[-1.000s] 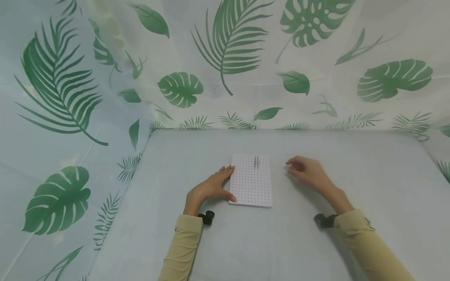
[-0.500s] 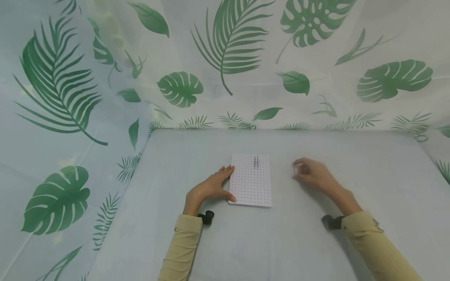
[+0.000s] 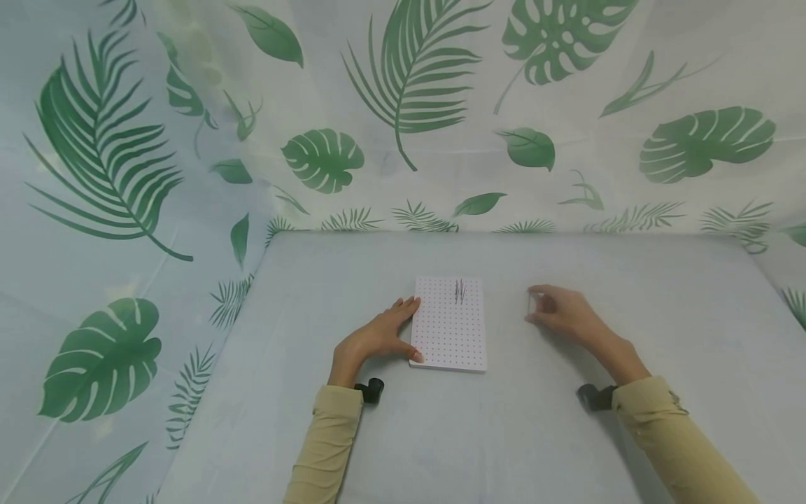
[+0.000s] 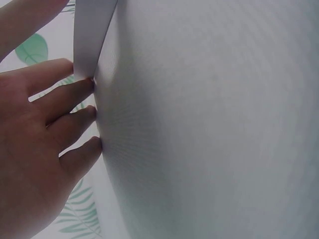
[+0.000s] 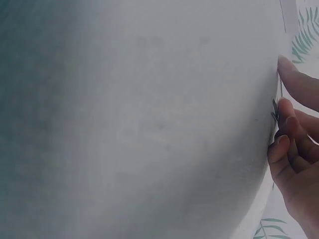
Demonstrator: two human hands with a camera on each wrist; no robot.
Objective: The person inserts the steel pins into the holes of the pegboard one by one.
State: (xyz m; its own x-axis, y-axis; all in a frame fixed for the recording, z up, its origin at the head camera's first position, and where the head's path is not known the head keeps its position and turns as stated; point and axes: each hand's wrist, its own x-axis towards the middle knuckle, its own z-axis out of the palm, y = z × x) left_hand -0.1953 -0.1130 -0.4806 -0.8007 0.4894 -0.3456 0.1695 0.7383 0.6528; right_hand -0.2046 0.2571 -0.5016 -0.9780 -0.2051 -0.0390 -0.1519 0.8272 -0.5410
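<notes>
Left hand (image 3: 376,336), fingers spread, rests against the left side of the dotted board (image 3: 450,332), presumably steadying it near the far edge of the desk (image 3: 466,441); right hand (image 3: 564,310) pinches a slender rod (image 3: 529,304) between fingertip and thumb

Small cloth-walled enclosure, of the recording-booth sort; what building stands round it cannot be told. Back wall: a white curtain (image 3: 441,178), thin-looking and lightly creased, printed with green monstera leaves (image 3: 330,159) and palm fronds (image 3: 417,66). Left wall: a second curtain (image 3: 195,297), same print, bluer in tone, running along the table's left edge. More of the print shows past the right edge. Floor of the booth: a plain pale-grey table (image 3: 491,434), its far edge meeting the back curtain. Recording gear: a black wrist camera at each cuff, left (image 3: 374,390) and right (image 3: 592,397). Both wrist views catch leaf print beyond the tabletop. Light soft and rather dim.
</notes>
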